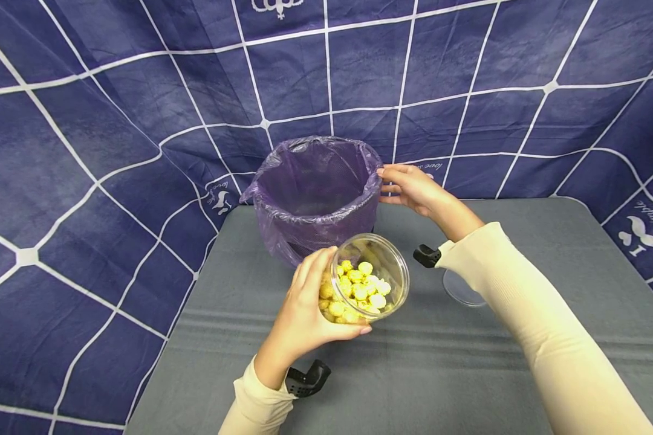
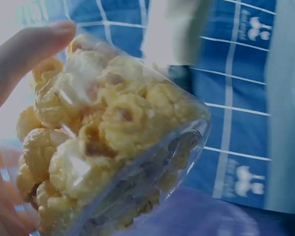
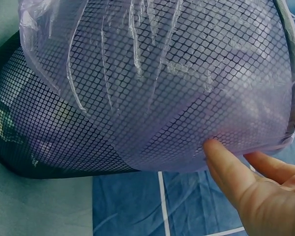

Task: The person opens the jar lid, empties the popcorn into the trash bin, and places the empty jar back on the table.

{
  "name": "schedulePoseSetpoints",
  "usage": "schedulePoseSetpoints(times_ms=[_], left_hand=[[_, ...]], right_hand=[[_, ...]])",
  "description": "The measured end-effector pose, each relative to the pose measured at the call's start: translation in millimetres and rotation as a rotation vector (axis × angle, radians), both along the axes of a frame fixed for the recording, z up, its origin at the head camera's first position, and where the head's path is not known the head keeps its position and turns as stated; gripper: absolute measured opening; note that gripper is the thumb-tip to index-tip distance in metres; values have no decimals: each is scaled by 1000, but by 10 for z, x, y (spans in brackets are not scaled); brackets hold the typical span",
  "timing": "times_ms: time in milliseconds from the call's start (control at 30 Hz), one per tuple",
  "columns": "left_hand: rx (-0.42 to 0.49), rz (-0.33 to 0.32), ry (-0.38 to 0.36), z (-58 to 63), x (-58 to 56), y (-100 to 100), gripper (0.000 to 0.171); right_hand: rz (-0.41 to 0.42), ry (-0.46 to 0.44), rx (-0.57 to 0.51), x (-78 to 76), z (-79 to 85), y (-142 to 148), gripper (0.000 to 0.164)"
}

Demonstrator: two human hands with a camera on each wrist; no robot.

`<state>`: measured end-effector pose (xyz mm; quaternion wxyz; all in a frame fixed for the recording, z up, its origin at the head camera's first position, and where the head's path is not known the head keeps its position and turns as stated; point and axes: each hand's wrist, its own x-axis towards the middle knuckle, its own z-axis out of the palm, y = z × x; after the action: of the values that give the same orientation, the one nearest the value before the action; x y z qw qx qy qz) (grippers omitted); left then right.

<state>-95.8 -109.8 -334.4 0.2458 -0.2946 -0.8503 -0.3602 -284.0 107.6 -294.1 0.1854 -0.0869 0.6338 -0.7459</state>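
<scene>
Two hands (image 1: 307,308) (image 1: 413,188); one jar (image 1: 385,257) held; one bin (image 1: 318,228) touched.

Jar (image 1: 396,254): clear, round, lidless; tilted, mouth facing up and to the right; held off the table in the curled left hand (image 1: 305,314), at the near side of the bin.
Popcorn (image 1: 359,289): pale yellow, rounded pieces; partly fills jar, heaped toward its lower side.
Bin (image 3: 54,132): dark mesh, round, upright on the grey table (image 1: 424,368); right hand (image 1: 416,188) touches its right side near the rim.
Liner (image 1: 318,226): thin translucent purple plastic, wrinkled, folded over rim.
</scene>
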Motion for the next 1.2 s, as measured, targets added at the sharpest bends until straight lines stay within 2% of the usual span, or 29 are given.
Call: schedulePoseSetpoints(times_ms=[167,267,400,500,767,933,1033,1200], left_hand=[[102,6,50,389,3,-73,110],[116,20,97,599,-43,-120,108],[99,58,159,821,-171,-183,107],[89,91,170,956,-318,-227,106],[43,193,90,1210,-753,-349,96],[-20,255,33,1326,-1020,-403,98],[-54,289,-9,1378,-1143,-417,107],[-146,318,-29,1432,-1315,-432,104]], right_hand=[[23,1,14,-9,1,15,62],[32,-1,31,-12,1,20,64],[32,-2,45,-16,-4,12,64],[23,-2,34,-13,-1,9,63],[46,-4,26,-15,14,39,60],[51,5,26,-15,18,57,59],[55,5,21,-18,17,57,58],[51,-4,19,-19,13,43,59]])
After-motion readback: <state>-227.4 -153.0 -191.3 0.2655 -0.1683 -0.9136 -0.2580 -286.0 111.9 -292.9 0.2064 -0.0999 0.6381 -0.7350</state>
